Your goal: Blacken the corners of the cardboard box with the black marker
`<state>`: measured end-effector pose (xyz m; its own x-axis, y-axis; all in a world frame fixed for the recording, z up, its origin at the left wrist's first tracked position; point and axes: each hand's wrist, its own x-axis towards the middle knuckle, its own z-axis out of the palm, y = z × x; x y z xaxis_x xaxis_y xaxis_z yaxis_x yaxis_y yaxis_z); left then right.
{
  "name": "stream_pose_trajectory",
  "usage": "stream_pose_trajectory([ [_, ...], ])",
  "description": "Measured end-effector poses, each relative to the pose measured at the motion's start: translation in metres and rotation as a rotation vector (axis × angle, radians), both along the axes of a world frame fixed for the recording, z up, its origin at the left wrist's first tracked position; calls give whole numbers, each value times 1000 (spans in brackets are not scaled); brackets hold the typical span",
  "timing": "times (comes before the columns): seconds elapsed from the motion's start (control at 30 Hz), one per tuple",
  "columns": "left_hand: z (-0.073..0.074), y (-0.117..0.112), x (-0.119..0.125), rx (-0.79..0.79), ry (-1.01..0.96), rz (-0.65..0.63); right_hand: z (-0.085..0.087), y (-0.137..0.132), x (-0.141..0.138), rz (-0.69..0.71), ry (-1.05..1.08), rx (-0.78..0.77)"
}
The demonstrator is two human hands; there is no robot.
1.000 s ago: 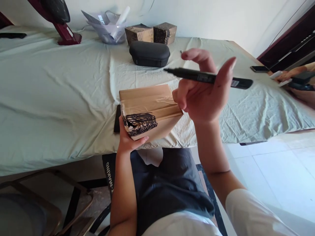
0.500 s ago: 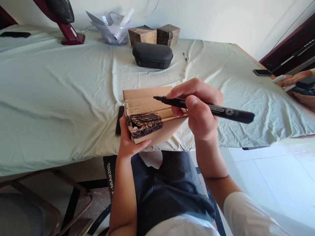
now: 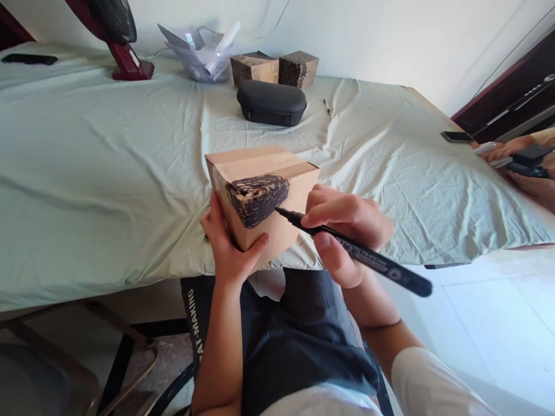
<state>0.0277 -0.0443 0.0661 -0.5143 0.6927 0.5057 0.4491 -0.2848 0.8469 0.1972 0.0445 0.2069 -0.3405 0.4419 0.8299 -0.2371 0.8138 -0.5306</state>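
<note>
A brown cardboard box (image 3: 281, 222) stands at the near edge of the cloth-covered table, one corner turned toward me. Black scribbling covers that corner, on the top edge and the side below it. My left hand (image 3: 232, 248) grips the box at its lower left, thumb on the front face and fingers round the left side. In my right hand (image 3: 347, 228) is a black marker (image 3: 368, 255), uncapped, pinched between thumb and fingers. Its tip is at the right edge of the scribbled patch; whether it touches the cardboard I cannot tell.
Behind the box lie a black zip case (image 3: 272, 104) and a small pen (image 3: 327, 107). Farther back stand two scribbled boxes (image 3: 255, 69), a clear plastic bowl (image 3: 202, 66) and a dark red appliance (image 3: 125, 52). At right, another person's hands (image 3: 511, 147) hold dark objects near a phone (image 3: 457, 136).
My left hand has tilted and turned the box, showing more of its front face. My right hand has lowered the marker tip from above the top to the scribbled patch's edge.
</note>
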Motion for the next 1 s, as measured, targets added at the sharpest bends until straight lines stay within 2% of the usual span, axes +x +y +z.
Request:
stream_pose_trajectory([
  [0.07,14,-3,9,17,82,214,-6,0,-1,-27,14,75],
  [0.13,25,-6,16,-10,201,371,-10,0,-2,-27,31,163],
  [0.23,34,-9,20,-57,339,509,-13,-2,-7,-36,74,271],
  [0.33,35,-10,23,-116,401,577,-15,-4,-14,-74,108,335],
  [0.6,42,-14,33,-193,480,603,-12,-4,-19,-65,81,348],
  [0.83,43,-14,33,-139,493,533,-3,3,-11,-102,-96,330],
  [1.0,40,-14,33,-106,427,495,-2,4,-6,-138,-160,331],
])
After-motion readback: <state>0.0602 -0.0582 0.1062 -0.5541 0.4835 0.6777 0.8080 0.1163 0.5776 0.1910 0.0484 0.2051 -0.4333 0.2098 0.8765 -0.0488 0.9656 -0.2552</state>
